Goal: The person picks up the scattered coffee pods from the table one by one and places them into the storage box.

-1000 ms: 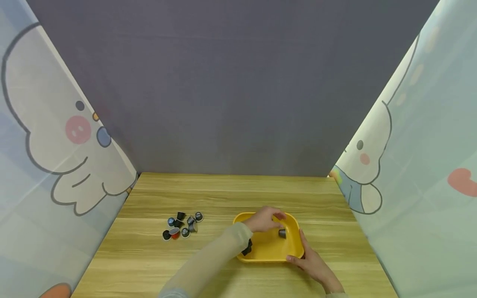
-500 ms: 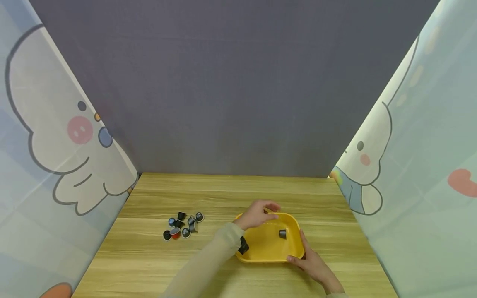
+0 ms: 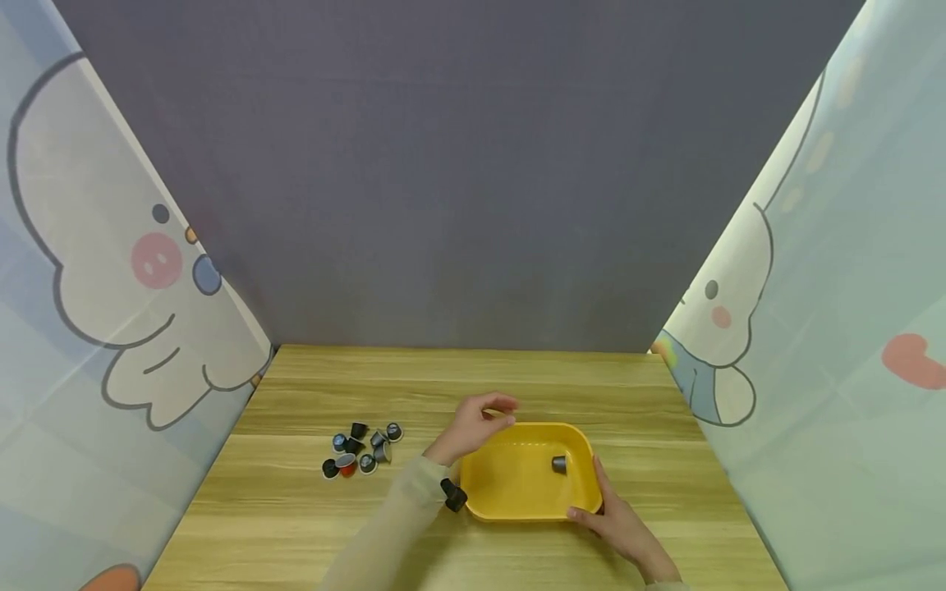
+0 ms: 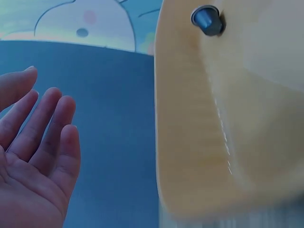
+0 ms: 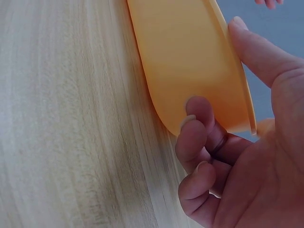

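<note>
Left hand (image 3: 470, 425), fingers apart, has withdrawn leftward, unblocking the yellow oblong plastic tray (image 3: 517, 484). Right hand (image 3: 622, 524) grips its end.

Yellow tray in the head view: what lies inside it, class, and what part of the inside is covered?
One grey capsule lies inside the yellow tray, nearer the right hand. The left hand covers the far left corner; anything there cannot be seen.

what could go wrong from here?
The lone capsule lies on its side in the yellow tray; if the right grip tilts that end, it may roll. The loosely bunched capsules on the table could scatter if the empty left grip brushes them.
</note>
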`<action>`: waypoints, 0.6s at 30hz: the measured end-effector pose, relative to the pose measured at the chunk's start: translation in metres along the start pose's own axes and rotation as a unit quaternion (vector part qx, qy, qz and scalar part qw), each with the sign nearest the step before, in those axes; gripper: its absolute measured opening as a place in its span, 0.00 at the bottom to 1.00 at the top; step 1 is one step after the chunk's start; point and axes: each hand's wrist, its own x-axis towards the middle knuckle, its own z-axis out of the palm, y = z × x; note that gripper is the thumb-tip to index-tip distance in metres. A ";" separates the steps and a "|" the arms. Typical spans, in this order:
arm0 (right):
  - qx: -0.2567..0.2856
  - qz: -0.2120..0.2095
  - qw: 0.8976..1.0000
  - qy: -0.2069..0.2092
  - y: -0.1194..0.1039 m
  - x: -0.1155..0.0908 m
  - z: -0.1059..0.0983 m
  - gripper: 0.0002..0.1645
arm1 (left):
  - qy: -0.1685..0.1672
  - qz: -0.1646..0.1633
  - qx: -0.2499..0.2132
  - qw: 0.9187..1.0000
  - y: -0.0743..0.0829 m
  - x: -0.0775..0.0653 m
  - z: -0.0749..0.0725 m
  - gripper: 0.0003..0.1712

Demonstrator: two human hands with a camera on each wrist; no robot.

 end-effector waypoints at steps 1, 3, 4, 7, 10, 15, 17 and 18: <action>-0.001 0.002 1.000 -0.001 0.000 0.000 0.000 0.64 | 0.008 -0.003 -0.004 1.000 -0.002 -0.004 -0.003 0.14; -0.001 0.006 1.000 -0.002 0.000 0.001 0.000 0.64 | 0.027 -0.014 -0.005 1.000 -0.004 -0.012 -0.009 0.15; -0.003 0.008 1.000 -0.002 0.000 0.001 -0.001 0.64 | 0.036 -0.019 -0.006 0.999 -0.006 -0.016 -0.012 0.15; -0.006 0.010 1.000 -0.001 -0.001 0.000 -0.002 0.64 | 0.062 -0.032 0.001 0.998 -0.012 -0.028 -0.021 0.14; -0.008 0.006 1.000 0.001 -0.002 -0.001 -0.002 0.64 | 0.080 -0.038 0.011 0.996 -0.019 -0.042 -0.033 0.14; -0.001 -0.001 1.000 0.000 -0.001 -0.001 -0.001 0.64 | 0.127 -0.061 0.035 0.989 -0.033 -0.071 -0.057 0.14; 0.000 -0.002 1.000 -0.001 -0.001 -0.001 -0.001 0.64 | 0.155 -0.073 0.046 0.984 -0.041 -0.082 -0.067 0.14; 0.000 -0.003 1.000 -0.002 -0.002 -0.001 -0.001 0.64 | 0.168 -0.078 0.052 0.981 -0.045 -0.088 -0.072 0.13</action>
